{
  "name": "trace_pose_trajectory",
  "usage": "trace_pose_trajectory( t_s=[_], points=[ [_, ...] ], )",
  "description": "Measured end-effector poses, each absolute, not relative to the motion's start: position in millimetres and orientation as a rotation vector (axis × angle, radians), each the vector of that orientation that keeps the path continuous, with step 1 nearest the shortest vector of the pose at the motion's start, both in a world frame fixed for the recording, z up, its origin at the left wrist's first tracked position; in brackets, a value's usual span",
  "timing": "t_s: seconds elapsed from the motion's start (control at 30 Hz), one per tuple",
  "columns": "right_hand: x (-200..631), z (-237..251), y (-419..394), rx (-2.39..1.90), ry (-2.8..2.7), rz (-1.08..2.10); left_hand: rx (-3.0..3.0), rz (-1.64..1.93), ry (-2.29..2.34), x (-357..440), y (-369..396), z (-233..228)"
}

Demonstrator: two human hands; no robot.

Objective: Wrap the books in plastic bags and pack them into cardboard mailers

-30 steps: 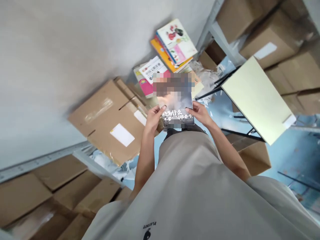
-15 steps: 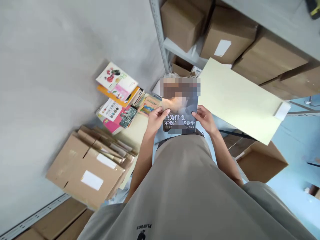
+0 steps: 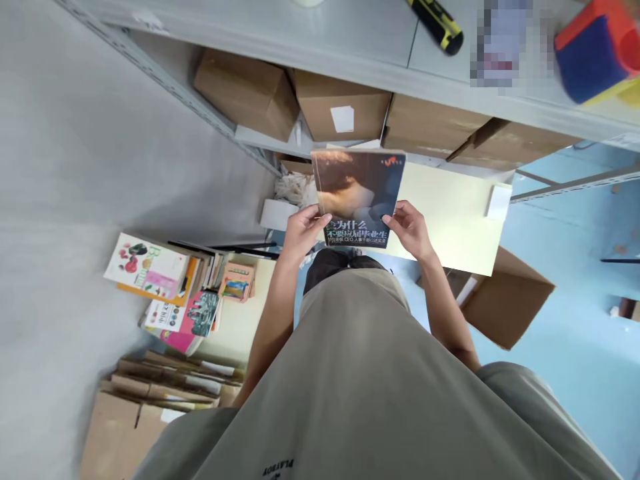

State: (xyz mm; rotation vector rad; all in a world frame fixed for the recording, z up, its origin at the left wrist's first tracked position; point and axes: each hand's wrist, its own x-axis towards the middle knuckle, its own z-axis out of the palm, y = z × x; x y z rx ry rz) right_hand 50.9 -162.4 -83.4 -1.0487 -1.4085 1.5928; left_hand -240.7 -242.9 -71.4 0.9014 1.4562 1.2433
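Your left hand [image 3: 304, 233] and right hand [image 3: 411, 231] grip the book [image 3: 357, 190] by both sides, before your waist | progress, by judgement: in hand, cover facing you; not yet set down | pale counter [image 3: 450, 213] beyond | cardboard boxes [image 3: 317, 97] farther off

Grey-green tee [image 3: 360, 373], loose cut, short L slv [image 3: 193, 437] & R slv [image 3: 525, 387]; dk "PLAYBOY" print [image 3: 279, 468] upside down to cam, part of logo [image 3: 273, 476] below. Dk trousers [image 3: 323, 268] past hem [image 3: 365, 273]. L hand [image 3: 302, 232] & R hand [image 3: 412, 231] bare, forearms [image 3: 273, 310] too.
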Motion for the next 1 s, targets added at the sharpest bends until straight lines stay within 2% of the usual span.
trace_pose_trajectory(
  t_s=[0.43,0.8,1.0],
  points=[
    [59,-71,-134,-1.037,-1.392,1.561,1.012,1.244,1.410,-241,-200,-49],
    [58,-73,-109,-1.003,-1.438,1.516,0.938,1.321,1.445,-230,-190,-55],
    [61,-75,-103,-0.952,-1.478,1.398,1.272,1.348,1.600,-240,-189,-58]
  ],
)
